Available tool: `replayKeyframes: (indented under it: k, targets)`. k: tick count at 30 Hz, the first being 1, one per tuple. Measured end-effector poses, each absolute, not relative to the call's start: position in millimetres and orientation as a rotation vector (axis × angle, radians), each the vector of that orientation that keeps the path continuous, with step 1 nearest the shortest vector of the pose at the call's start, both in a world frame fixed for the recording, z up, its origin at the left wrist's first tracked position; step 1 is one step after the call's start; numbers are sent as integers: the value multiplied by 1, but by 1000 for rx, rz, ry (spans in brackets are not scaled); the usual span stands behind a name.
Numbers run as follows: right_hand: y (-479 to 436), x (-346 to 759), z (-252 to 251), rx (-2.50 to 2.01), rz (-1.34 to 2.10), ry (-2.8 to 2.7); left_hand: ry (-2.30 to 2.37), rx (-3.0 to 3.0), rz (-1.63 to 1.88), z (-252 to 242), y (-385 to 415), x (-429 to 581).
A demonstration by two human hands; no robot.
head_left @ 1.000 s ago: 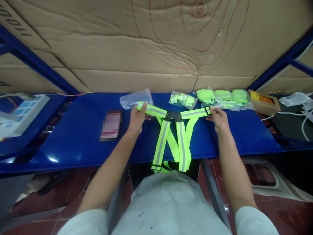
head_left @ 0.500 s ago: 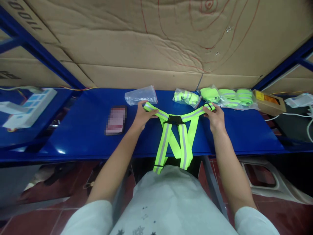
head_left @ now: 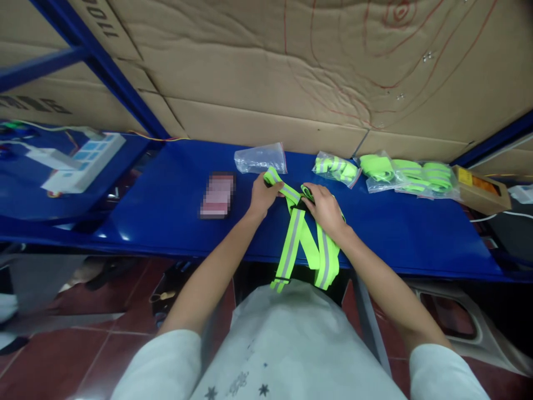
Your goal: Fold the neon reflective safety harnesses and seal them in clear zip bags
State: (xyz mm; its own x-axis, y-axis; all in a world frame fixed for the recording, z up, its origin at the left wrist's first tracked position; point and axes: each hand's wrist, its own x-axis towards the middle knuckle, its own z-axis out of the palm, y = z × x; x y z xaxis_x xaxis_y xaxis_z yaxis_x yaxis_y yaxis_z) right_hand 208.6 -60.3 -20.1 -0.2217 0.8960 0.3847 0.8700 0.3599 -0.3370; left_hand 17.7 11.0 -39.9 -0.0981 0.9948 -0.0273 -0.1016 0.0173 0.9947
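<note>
A fluorescent yellow-green strap harness (head_left: 291, 239), lined with a silvery-grey reflective stripe, is held by both hands. One strap section is looped at the left hand (head_left: 263, 195) and slanted down toward the right hand (head_left: 327, 208), under whose fingers another section is bunched. Below the hands, further straps are spread and partly crossed, the leftmost fitted with a black slider (head_left: 282, 279).

A blurred, pink-faced rectangular object (head_left: 217, 195) lies on the glossy blue surface (head_left: 166, 214); behind stands a red-lined tan cardboard panel (head_left: 250, 72), with a small yellow-labelled brown cardboard box (head_left: 478, 197) at right.
</note>
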Motion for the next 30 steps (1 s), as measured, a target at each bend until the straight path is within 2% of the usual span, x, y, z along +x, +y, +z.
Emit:
replayKeyframes:
  k: [6, 10, 14, 17, 21, 27, 30]
  targets:
    - [-79, 220, -14, -1465, 36, -2355, 1220, 1156, 1297, -39, 12, 16]
    - [-94, 209, -14, -1606, -248, -2423, 1281, 1301, 1318, -29, 3, 14]
    - [-99, 198, -23, -1639, -464, -2403, 1377, 1844, 1318, -14, -12, 23]
    - [-97, 193, -29, -1636, -379, -2406, 1388, 2208, 1104, -6, -23, 42]
    - [-99, 195, -32, -1609, -190, -2427, 1353, 2355, 782, 1, -33, 68]
    - [-126, 220, -24, -1280, -31, -2284, 1408, 2370, 666, 8, -39, 80]
    - [-130, 235, -18, -1469, -79, -1959, 1465, 2362, 619, 8, -41, 89]
